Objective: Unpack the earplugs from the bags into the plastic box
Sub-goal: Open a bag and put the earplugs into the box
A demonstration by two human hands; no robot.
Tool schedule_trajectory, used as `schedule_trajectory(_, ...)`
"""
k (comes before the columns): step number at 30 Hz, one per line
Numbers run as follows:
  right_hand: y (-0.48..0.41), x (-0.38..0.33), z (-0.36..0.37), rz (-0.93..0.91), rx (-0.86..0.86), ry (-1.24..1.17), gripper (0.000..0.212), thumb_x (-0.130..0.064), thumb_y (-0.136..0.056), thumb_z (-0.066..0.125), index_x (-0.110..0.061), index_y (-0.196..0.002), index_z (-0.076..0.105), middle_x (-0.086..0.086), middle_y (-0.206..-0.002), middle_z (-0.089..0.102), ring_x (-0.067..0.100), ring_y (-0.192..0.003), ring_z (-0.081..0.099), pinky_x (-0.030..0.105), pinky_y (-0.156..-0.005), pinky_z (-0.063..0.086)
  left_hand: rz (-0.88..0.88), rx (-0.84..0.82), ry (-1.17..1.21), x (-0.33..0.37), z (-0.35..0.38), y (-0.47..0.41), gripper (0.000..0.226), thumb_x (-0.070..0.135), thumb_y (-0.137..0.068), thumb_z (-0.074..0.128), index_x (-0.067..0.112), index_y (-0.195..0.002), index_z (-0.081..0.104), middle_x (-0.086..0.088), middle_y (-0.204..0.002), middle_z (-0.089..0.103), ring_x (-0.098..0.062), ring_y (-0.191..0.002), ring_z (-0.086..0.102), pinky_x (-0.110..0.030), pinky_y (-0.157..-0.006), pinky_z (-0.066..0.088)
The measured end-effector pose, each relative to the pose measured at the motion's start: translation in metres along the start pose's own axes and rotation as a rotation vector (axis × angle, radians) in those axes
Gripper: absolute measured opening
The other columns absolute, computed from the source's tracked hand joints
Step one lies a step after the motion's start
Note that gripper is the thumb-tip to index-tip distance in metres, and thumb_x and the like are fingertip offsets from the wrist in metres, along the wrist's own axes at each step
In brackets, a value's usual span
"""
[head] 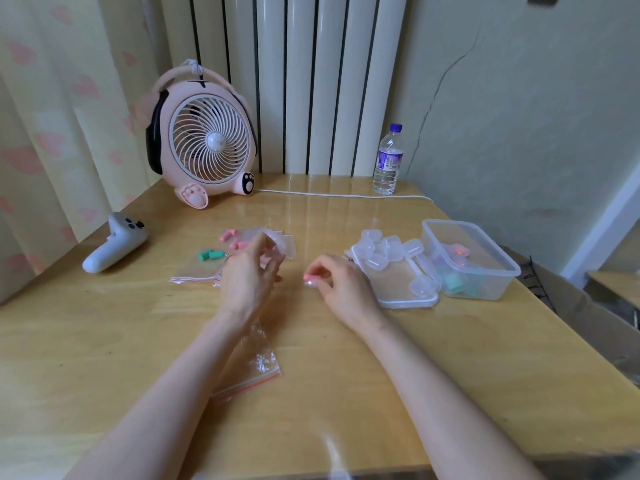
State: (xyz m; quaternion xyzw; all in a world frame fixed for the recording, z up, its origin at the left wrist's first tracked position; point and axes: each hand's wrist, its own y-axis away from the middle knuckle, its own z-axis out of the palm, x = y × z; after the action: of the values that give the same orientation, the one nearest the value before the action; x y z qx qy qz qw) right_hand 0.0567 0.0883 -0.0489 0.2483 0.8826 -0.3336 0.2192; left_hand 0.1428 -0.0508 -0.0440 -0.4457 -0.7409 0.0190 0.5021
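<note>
Earplugs, counting: one pink earplug point(308, 279) pinched in my right grip point(337, 282) over the surface point(104, 323); two green earplugs point(211, 254) lying left; left grip point(249, 275) pinches one clear bag point(286, 249); plastic box point(485, 292) sits right.

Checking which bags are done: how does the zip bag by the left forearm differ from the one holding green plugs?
The near bag looks empty; the far bag seems to hold green earplugs. The near bag is crumpled and partly hidden by the left forearm; the far bag lies flatter, left of the left hand. Both are clear with a red zip strip.
</note>
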Motion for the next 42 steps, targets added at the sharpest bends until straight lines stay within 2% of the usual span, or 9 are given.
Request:
schedule_trajectory(3, -0.001, -0.002, -0.007, 0.07, 0.163, -0.225, 0.002, -0.012, -0.086, 0.065, -0.013, -0.086, 0.065, -0.027, -0.07, 0.057, 0.006, -0.058, 0.051, 0.022, -0.058, 0.045, 0.085, -0.076, 0.039, 0.003, 0.003, 0.002, 0.007, 0.001, -0.089, 0.057, 0.007, -0.09, 0.058, -0.007, -0.082, 0.065, -0.014, -0.061, 0.068, -0.024, -0.054, 0.055)
schedule_trajectory(6, -0.003, -0.005, -0.01, 0.08, 0.247, -0.326, 0.004, -0.012, -0.086, 0.065, -0.016, -0.088, 0.065, -0.03, -0.075, 0.058, 0.01, -0.064, 0.053, 0.03, -0.059, 0.053, 0.194, -0.073, 0.017, 0.002, 0.007, 0.001, 0.01, 0.001, -0.08, 0.069, 0.0, -0.086, 0.061, -0.01, -0.088, 0.06, -0.006, -0.067, 0.063, -0.003, -0.062, 0.045)
schedule_trajectory(14, -0.003, -0.006, -0.009, -0.098, 0.301, -0.239, 0.008, -0.007, -0.082, 0.069, -0.013, -0.086, 0.071, -0.014, -0.087, 0.061, 0.006, -0.073, 0.058, 0.005, -0.05, 0.041, 0.33, -0.077, 0.018, 0.0, 0.012, 0.002, 0.025, 0.016, -0.079, 0.072, -0.004, -0.091, 0.064, -0.01, -0.095, 0.056, -0.012, -0.065, 0.057, -0.016, -0.069, 0.047)
schedule_trajectory(18, -0.003, -0.005, -0.008, -0.187, 0.306, -0.114, 0.005, -0.014, -0.083, 0.066, -0.016, -0.085, 0.07, -0.011, -0.093, 0.065, 0.013, -0.085, 0.058, 0.028, -0.064, 0.05, 0.363, -0.11, -0.033, -0.002, 0.012, 0.001, 0.021, 0.011, -0.075, 0.075, -0.004, -0.079, 0.061, -0.014, -0.104, 0.06, -0.014, -0.061, 0.054, -0.02, -0.066, 0.044)
schedule_trajectory(22, -0.002, -0.001, -0.008, -0.097, 0.247, -0.055, 0.004, -0.014, -0.084, 0.066, -0.015, -0.083, 0.07, -0.016, -0.076, 0.057, 0.014, -0.072, 0.053, 0.041, -0.06, 0.051, 0.335, -0.117, -0.005, 0.0, 0.01, 0.001, 0.023, 0.008, -0.07, 0.079, -0.002, -0.084, 0.063, -0.014, -0.099, 0.061, -0.016, -0.063, 0.056, -0.024, -0.066, 0.047)
schedule_trajectory(26, -0.002, 0.0, -0.007, -0.051, 0.183, -0.048, 0.007, -0.015, -0.083, 0.068, -0.019, -0.084, 0.073, -0.009, -0.078, 0.056, 0.021, -0.066, 0.052, 0.033, -0.064, 0.048, 0.316, -0.084, 0.03, 0.003, 0.008, 0.002, 0.028, 0.012, -0.065, 0.083, 0.008, -0.078, 0.059, -0.004, -0.091, 0.057, -0.018, -0.069, 0.059, -0.035, -0.066, 0.05)
schedule_trajectory(32, -0.002, -0.003, -0.013, 0.043, 0.119, -0.117, 0.027, -0.016, -0.085, 0.067, -0.025, -0.11, 0.069, -0.01, -0.095, 0.053, 0.007, -0.063, 0.052, 0.028, -0.063, 0.05, 0.342, -0.082, 0.056, 0.002, 0.012, 0.001, 0.027, 0.002, -0.064, 0.082, 0.004, -0.075, 0.058, -0.006, -0.088, 0.053, 0.0, -0.071, 0.049, -0.016, -0.065, 0.043)
schedule_trajectory(37, -0.002, -0.001, -0.03, 0.316, -0.031, 0.202, 0.013, -0.029, -0.082, 0.068, -0.027, -0.095, 0.064, -0.013, -0.076, 0.058, -0.001, -0.075, 0.057, 0.023, -0.069, 0.039, 0.293, -0.088, -0.014, -0.002, 0.011, 0.0, 0.026, -0.002, -0.064, 0.081, 0.001, -0.077, 0.058, -0.006, -0.09, 0.049, -0.022, -0.072, 0.055, -0.029, -0.069, 0.046)
schedule_trajectory(42, 0.0, 0.002, -0.017, 0.311, -0.238, 0.295, 0.019, -0.013, -0.087, 0.06, -0.018, -0.104, 0.067, 0.006, -0.103, 0.062, 0.022, -0.1, 0.058, 0.025, -0.08, 0.042, 0.242, -0.106, -0.018, -0.004, 0.011, -0.001, 0.025, 0.002, -0.066, 0.081, 0.002, -0.078, 0.058, -0.006, -0.091, 0.048, -0.024, -0.072, 0.059, -0.017, -0.063, 0.042)
